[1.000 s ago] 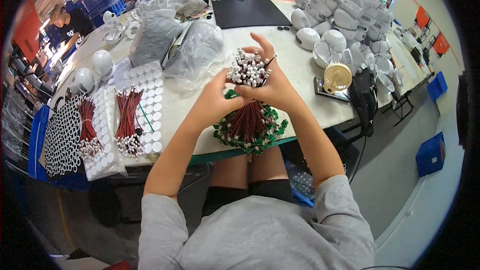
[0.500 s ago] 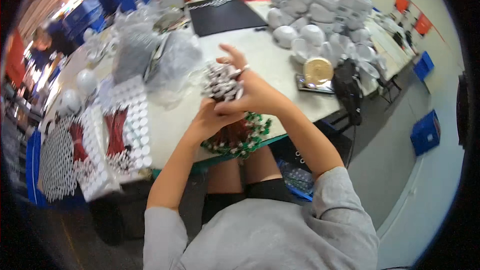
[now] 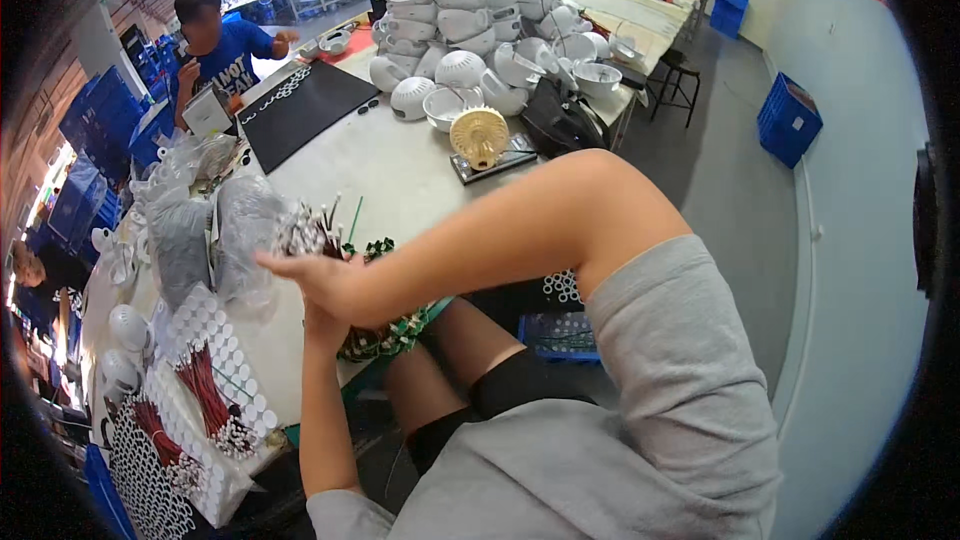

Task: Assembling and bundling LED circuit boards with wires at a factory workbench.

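Note:
A bundle of dark red wires with white plug ends (image 3: 308, 230) stands upright between my hands, above the near table edge. My left hand (image 3: 322, 325) is closed round its lower part; my right wrist and palm hide most of those fingers. Across the front of it reaches my right hand (image 3: 315, 278), its fingers stretched out flat and pointing left against the wires. Small green circuit boards (image 3: 395, 333) hang at the wires' other end, by the table edge next to my lap. One thin green strand (image 3: 355, 218) sticks up beside the plugs.
More red wire bundles (image 3: 205, 395) lie on white round caps (image 3: 235, 370) at left. Clear plastic bags (image 3: 245, 230) sit beyond. White helmet-shaped shells (image 3: 465, 30) are piled at the back, near a gold disc-shaped part (image 3: 480, 137) and a black mat (image 3: 305, 115). A co-worker in blue (image 3: 230, 50) sits across.
My view has swung to the right. My right forearm has come across in front of the bundle, and its hand has gone from curved round the plugs to flat against the wires.

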{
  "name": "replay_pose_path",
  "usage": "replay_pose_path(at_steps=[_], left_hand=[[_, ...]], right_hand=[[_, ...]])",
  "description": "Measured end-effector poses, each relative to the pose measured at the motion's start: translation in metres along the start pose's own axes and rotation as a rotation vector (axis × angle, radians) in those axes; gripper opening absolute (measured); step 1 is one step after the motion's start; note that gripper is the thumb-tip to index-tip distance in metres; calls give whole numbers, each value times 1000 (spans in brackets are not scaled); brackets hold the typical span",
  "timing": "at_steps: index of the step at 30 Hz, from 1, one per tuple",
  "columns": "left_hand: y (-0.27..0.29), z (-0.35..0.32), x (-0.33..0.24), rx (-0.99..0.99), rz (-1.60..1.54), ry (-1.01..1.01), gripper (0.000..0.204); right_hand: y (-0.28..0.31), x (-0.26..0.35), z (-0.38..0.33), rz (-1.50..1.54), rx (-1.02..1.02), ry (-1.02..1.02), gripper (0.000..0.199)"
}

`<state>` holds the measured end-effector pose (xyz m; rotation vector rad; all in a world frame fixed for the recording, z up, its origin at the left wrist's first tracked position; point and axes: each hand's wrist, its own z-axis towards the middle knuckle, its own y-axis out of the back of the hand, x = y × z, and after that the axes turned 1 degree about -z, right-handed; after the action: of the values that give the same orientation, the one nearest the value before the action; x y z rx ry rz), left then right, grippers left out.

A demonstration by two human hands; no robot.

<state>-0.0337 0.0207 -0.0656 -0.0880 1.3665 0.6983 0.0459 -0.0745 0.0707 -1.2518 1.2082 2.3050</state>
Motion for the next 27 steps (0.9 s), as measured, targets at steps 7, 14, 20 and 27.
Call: replay_pose_path(at_steps=[7, 14, 20, 27], left_hand=[[-4, -47, -125, -527, 570, -89, 43], [25, -114, -133, -697, 274, -67, 23], [-15, -184, -104, -163, -194, 162, 24], [-65, -300, -32, -336, -516, 781, 29]], right_hand=[[-56, -39, -13, -248, 234, 203, 22], [-22, -201, -134, 50, -36, -872, 21], [92, -191, -378, 445, 348, -1230, 27], [169, -47, -571, 1055, 263, -2303, 18]])
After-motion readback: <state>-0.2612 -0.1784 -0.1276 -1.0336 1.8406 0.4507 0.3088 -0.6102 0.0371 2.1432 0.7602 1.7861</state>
